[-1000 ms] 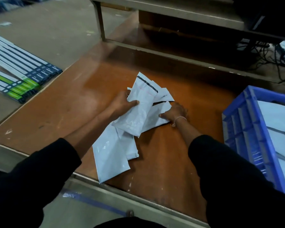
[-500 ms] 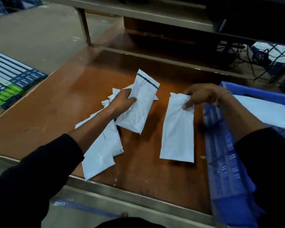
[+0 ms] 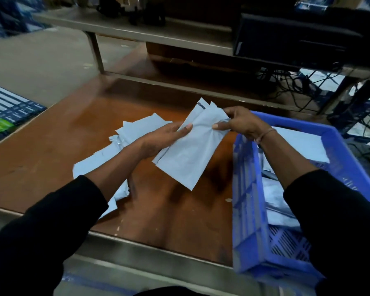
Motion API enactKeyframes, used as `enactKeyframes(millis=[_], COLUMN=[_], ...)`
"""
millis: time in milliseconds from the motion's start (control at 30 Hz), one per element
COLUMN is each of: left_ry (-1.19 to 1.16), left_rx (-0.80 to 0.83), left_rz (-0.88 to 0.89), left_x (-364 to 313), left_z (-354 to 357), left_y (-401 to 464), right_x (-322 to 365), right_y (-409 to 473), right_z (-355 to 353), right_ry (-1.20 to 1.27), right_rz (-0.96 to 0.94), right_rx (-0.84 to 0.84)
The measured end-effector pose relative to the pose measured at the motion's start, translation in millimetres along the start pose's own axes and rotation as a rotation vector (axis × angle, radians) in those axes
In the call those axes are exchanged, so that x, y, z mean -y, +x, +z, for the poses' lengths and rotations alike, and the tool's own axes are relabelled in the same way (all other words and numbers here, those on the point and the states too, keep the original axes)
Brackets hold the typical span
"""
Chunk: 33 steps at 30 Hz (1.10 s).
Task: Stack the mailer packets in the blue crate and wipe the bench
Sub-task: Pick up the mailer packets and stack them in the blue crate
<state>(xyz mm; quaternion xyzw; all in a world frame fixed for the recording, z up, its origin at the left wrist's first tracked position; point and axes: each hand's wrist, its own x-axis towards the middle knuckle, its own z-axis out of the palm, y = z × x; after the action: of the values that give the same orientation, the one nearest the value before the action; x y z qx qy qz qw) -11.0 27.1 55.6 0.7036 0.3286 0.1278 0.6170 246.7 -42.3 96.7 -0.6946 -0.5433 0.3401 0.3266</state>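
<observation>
Both hands hold a small bundle of white mailer packets (image 3: 190, 150) above the brown bench (image 3: 51, 150). My left hand (image 3: 165, 137) grips its left edge and my right hand (image 3: 239, 122) pinches its upper right edge. Several more white packets (image 3: 137, 129) lie loose on the bench behind and under my left forearm. The blue crate (image 3: 246, 189) stands at the right end of the bench, with white packets (image 3: 299, 142) lying inside it.
A metal shelf frame (image 3: 158, 37) runs along the back of the bench, with a dark computer case (image 3: 286, 39) and tangled cables (image 3: 297, 86) at the right. Flat blue and green boxes (image 3: 6, 112) lie on the floor at the left. The bench's steel front edge (image 3: 158, 251) is near me.
My right hand carried its single packet left and laid it against the one in my left hand. Both hands now hold the packets together, nearer the crate.
</observation>
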Motion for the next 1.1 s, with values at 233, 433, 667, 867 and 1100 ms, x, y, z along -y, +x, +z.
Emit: enactKeyframes(millis=[233, 433, 667, 867, 1100], left_ry=[0.37, 0.528, 0.704, 0.89, 1.221], left_rx=[0.064, 0.166, -0.051, -0.061, -0.072], left_rz=[0.204, 0.28, 0.291, 0.272, 0.334], left_x=[-32, -72, -109, -115, -90], left_z=[31, 70, 132, 193, 249], left_y=[8, 23, 46, 64, 82], right_x=[-14, -40, -91, -131, -170], right_y=[-44, -90, -142, -194, -198], right_z=[-52, -103, -157, -174, -142], right_ry=[-0.037, 0.119, 0.033, -0.391, -0.594], right_rz=[-0.039, -0.064, 0.074, 0.282, 0.454], right_rx=[-0.121, -0.069, -0.278, -0.352, -0.169])
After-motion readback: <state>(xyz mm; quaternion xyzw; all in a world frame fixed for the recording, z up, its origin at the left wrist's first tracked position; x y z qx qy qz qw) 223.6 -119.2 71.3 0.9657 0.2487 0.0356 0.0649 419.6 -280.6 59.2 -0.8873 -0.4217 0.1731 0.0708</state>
